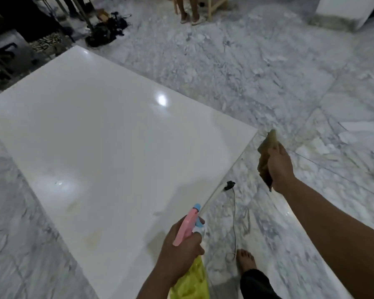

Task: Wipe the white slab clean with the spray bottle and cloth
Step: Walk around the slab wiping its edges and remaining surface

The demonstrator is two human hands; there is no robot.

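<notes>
Two hands were in view, both occupied. The left hand [181, 244] gripped the neck of the spray bottle [189, 251], fingers curled round it; its pink head and blue nozzle pointed up and away over the near right edge of the white slab [108, 134], and its yellow body hung below the wrist. The right hand [279, 165] clutched a bunched brownish cloth [266, 156], held in the air beyond the slab's right corner, above the marble floor [246, 72] and clear of the slab.

The slab lay flat on the floor, filling the left and centre of the view. Its glossy surface showed two light reflections and faint yellowish marks near the near edge, just ahead of the bottle.

A small black clip [229, 185] with a thin cord [234, 223] lay on the floor just beside the slab's right edge. One bare foot [245, 261] stood near the cord. At the far side stood another person's feet [191, 17] and a dark heap of gear [106, 31].
</notes>
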